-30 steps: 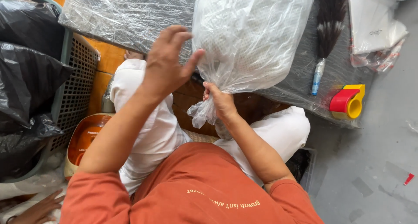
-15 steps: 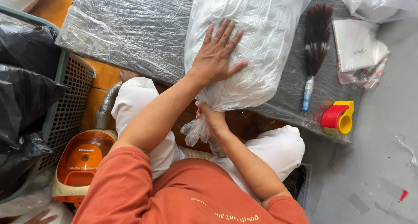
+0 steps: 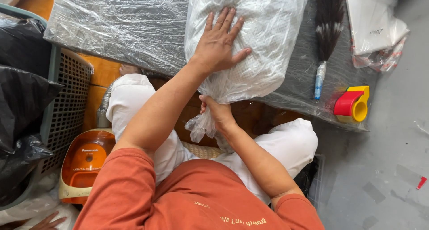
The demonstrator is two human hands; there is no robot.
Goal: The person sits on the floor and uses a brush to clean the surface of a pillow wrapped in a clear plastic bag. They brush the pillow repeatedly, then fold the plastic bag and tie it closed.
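A plump white pillow in a clear plastic bag [image 3: 263, 42] lies on a low table wrapped in plastic film [image 3: 120, 24]. My left hand [image 3: 219, 42] presses flat on top of the bagged pillow, fingers spread. Below it, at the table's near edge, my right hand [image 3: 216, 111] grips the gathered neck of the bag [image 3: 201, 125], whose loose end hangs down over my lap.
A feather duster [image 3: 328, 29] and a red-and-yellow tape dispenser [image 3: 355, 105] lie on the table's right part, with bagged white goods [image 3: 375, 24] beyond. An orange vacuum cleaner [image 3: 85, 163], a grey mesh basket [image 3: 62, 109] and black bags [image 3: 22, 100] stand to my left.
My left hand has slid from the bag's near edge up onto the top of the pillow and flattened there. My right hand has kept its grip on the bag's neck.
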